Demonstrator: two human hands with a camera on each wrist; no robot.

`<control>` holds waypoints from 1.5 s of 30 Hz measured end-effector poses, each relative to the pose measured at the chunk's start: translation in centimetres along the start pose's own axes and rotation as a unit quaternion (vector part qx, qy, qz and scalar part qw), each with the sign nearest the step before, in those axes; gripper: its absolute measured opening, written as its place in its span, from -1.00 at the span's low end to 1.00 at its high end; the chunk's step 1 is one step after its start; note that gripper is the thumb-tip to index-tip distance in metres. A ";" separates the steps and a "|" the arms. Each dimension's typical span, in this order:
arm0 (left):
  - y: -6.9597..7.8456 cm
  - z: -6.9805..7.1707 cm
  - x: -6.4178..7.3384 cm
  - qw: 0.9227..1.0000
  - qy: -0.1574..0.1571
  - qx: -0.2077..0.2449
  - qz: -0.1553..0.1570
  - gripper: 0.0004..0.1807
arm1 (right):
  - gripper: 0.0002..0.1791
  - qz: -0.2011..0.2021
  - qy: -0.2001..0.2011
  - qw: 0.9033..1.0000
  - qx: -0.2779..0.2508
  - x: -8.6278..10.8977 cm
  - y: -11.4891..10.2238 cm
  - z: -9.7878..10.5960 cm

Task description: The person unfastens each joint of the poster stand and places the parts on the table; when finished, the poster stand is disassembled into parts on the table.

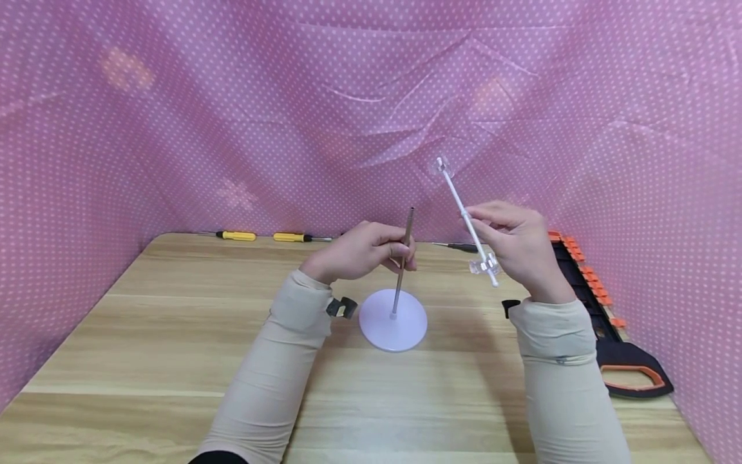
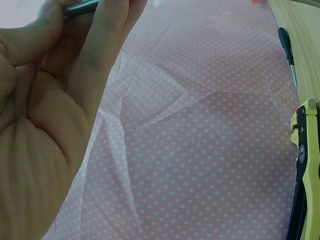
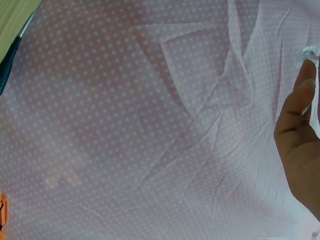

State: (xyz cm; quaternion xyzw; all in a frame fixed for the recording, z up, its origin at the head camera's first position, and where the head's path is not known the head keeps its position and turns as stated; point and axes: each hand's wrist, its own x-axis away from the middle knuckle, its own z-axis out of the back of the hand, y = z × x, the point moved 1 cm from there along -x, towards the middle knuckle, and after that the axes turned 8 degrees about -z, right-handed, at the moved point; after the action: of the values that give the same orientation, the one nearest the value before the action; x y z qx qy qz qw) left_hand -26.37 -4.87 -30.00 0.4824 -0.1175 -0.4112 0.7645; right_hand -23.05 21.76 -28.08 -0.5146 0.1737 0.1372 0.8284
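Note:
My left hand (image 1: 371,250) grips a thin metal rod (image 1: 408,225) between thumb and fingers. The rod rises, tilted slightly right, from the middle of a round white base (image 1: 379,332) over the table. In the left wrist view a short piece of the rod (image 2: 82,7) shows between the fingers. My right hand (image 1: 516,241) pinches a white bar (image 1: 455,193) near its middle, held slanting in the air to the right of the rod. A clear plastic clip (image 1: 443,167) sits at the bar's upper end, another clear piece (image 1: 484,264) near its lower end.
Yellow-handled screwdrivers (image 1: 237,236) lie along the table's back edge, with a dark-handled screwdriver (image 1: 464,247) behind my hands. At the right lies a black and orange toolbox-like frame (image 1: 632,361). Pink dotted cloth (image 1: 371,96) encloses the table. A yellow-black plier-like tool (image 2: 305,160) shows in the left wrist view.

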 end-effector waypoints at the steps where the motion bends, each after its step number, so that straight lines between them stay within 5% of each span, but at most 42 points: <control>1: 0.0 0.0 0.0 1.000 0.000 -0.001 0.000 -0.77 | -0.78 -0.001 -0.002 1.000 0.009 0.0 0.0 -0.1; 8: 0.1 0.0 0.0 1.000 -0.003 -0.003 0.002 -0.76 | -0.79 -0.006 -0.033 0.994 0.102 -0.1 0.5 -0.3; 18: -0.1 0.1 0.0 1.000 -0.004 0.003 -0.002 -0.76 | -0.77 0.014 -0.111 0.960 0.256 -0.7 1.4 -1.0; 29: -0.1 0.3 0.0 1.000 -0.008 0.004 0.002 -0.76 | -0.78 -0.046 -0.176 0.941 0.286 -1.2 3.3 -1.6; 36: -0.1 0.5 0.0 1.000 -0.009 0.003 -0.001 -0.76 | -0.77 -0.073 -0.219 0.919 0.321 -1.7 5.2 -2.3; 45: -0.2 0.5 0.0 1.000 -0.011 0.005 -0.003 -0.76 | -0.79 -0.058 -0.255 0.905 0.335 -1.7 7.4 -3.0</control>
State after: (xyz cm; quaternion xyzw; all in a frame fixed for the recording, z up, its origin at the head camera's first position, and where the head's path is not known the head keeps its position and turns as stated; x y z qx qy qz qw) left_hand -26.71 -5.22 -29.90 0.4820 -0.1266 -0.4181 0.7595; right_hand -28.06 22.15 -34.58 -0.1630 -0.0382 0.1491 0.9745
